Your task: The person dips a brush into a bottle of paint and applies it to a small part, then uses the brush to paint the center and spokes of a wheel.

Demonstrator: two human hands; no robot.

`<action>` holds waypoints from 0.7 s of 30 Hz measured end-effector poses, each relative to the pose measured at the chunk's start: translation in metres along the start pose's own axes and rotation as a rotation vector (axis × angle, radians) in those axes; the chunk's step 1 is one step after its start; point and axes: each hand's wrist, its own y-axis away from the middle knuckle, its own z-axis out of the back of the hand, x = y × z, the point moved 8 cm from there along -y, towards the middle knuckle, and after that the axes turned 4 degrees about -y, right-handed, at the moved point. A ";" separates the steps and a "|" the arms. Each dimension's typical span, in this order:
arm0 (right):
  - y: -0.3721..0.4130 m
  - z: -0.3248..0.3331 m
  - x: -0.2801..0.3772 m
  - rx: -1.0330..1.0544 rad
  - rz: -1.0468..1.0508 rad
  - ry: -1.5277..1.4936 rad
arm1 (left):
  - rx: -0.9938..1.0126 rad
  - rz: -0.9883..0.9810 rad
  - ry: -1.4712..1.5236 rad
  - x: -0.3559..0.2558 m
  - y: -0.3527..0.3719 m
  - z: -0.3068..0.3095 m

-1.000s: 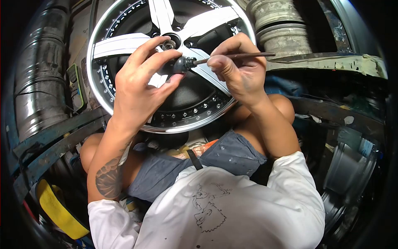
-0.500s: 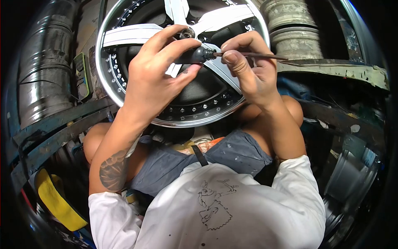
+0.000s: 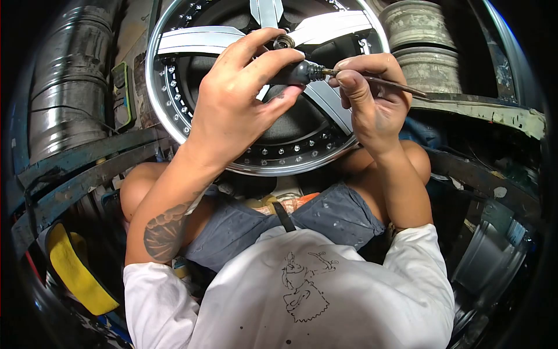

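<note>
Two bare hands work over the face of a five-spoke alloy wheel (image 3: 331, 107). Just on the near side of the wheel's hub, in the view, the left hand (image 3: 241, 87) curls its thumb and fingers around a small black bottle (image 3: 296, 74), which lies on its side in the air with its ridged neck pointing toward the wheel's right edge. Over the wheel's right side, the right hand (image 3: 372, 87) pinches a slender brown rod (image 3: 401, 87) between thumb and fingertips; one end meets the bottle's mouth, and how far it goes in cannot be told. The bottle looks light and probably plastic, smooth enough to slip, so it is best held round its body, clear of the neck. The rod seems stiff but thin, likely easy to snap, and suits a light pinch. Compared with a second ago, the right fingertips sit closer to the bottle's mouth, and the rod's free end, previously angled slightly toward the wheel's far side, now slopes toward its near side.
</note>
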 end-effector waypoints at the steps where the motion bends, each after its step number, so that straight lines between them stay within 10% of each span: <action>1: -0.001 0.000 -0.001 0.011 -0.012 -0.004 | -0.003 -0.004 -0.001 0.000 0.000 0.000; 21: -0.005 0.029 0.004 -0.142 -0.024 -0.135 | -0.008 0.062 -0.005 0.004 -0.003 0.008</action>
